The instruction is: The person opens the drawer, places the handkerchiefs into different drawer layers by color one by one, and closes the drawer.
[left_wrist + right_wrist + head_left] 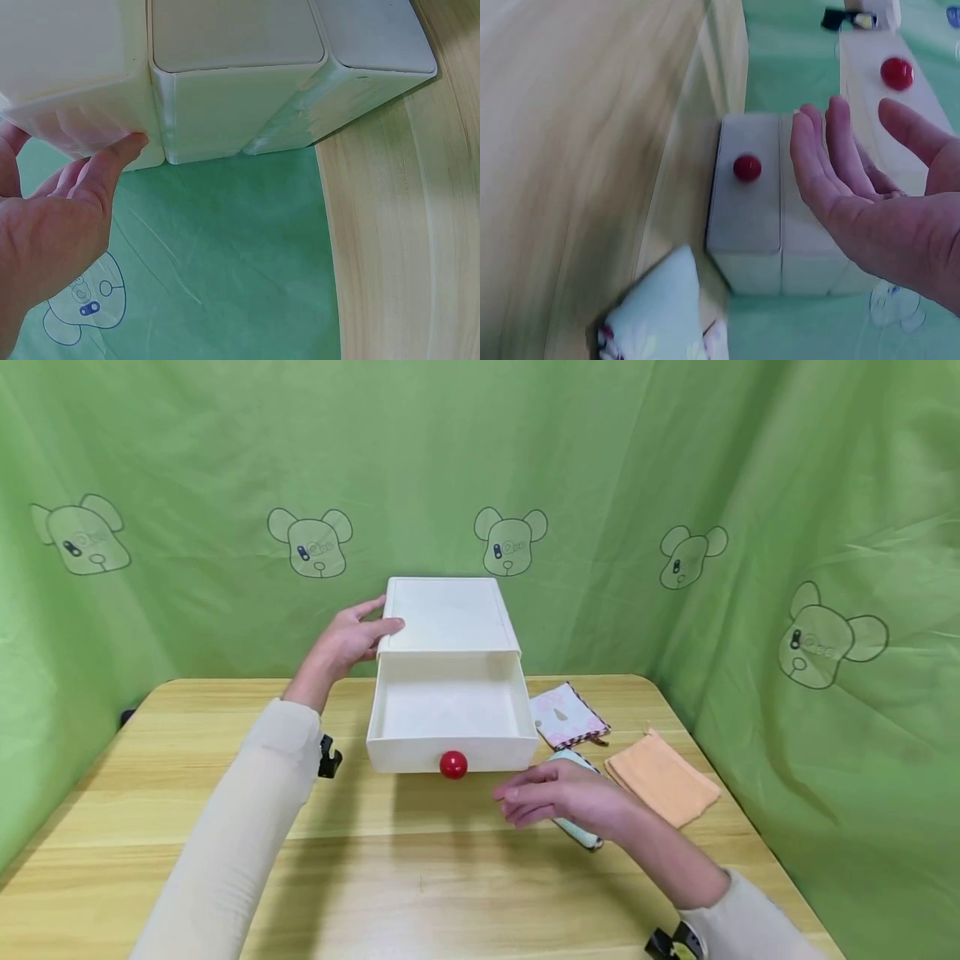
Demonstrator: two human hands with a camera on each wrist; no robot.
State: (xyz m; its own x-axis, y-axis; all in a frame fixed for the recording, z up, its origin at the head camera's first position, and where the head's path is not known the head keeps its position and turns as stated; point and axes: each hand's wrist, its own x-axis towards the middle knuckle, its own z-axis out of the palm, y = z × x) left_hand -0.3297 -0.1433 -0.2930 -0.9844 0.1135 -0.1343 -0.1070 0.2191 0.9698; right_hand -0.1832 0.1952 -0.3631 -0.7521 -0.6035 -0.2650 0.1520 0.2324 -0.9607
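A white three-tier drawer cabinet (450,614) stands on the table, its top drawer (408,756) pulled out and bare inside. A red ball knob (453,765) sits on that drawer's front. My left hand (347,637) grips the cabinet's upper left edge, thumb on the top and fingers against an adjoining wall. In the left wrist view, those fingers (112,161) touch the smooth white panel. My right hand (570,797) hovers to the right of the drawer front with loosely bent fingers, holding nothing. Just beneath it, partly hidden, lies a folded light-blue towel (581,835).
A white and pink patterned towel (566,714) lies to the cabinet's right, and an orange towel (667,777) farther right. In the right wrist view, a lower drawer (742,217) is closed. Green curtain (585,435) hangs behind and beside the wooden table (465,893).
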